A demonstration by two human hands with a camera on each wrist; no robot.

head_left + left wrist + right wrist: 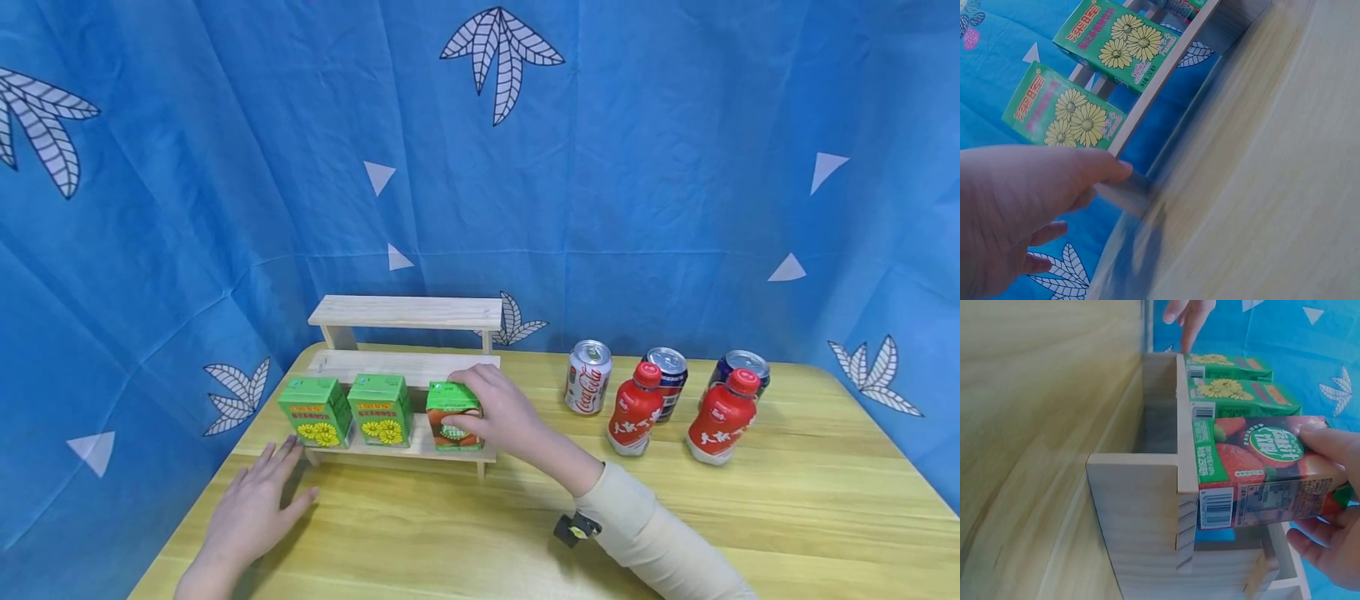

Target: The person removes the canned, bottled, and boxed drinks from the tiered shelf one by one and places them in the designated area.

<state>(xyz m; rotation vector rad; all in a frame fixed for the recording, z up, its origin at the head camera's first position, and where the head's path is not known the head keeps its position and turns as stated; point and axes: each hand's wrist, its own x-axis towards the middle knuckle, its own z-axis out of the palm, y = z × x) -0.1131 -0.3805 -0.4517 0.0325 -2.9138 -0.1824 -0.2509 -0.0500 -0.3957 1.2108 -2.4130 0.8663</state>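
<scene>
Currently, three cartons (380, 414) stand on the shelf (405, 312) — right hand (500, 408) gripping the red-fronted one (442, 435), left hand (253, 504) spread, empty.

FREE: desk (405, 533) from near edge up to shelf (405, 312), between left hand (251, 508) and right sleeve (652, 525); narrow gap between strawberry carton (1241, 459) and flower carton (381, 412); strip along right edge | BLOCKED: back edge by curtain (637, 167); toward back right corner by cans (588, 377), red bottles (720, 421)
</scene>
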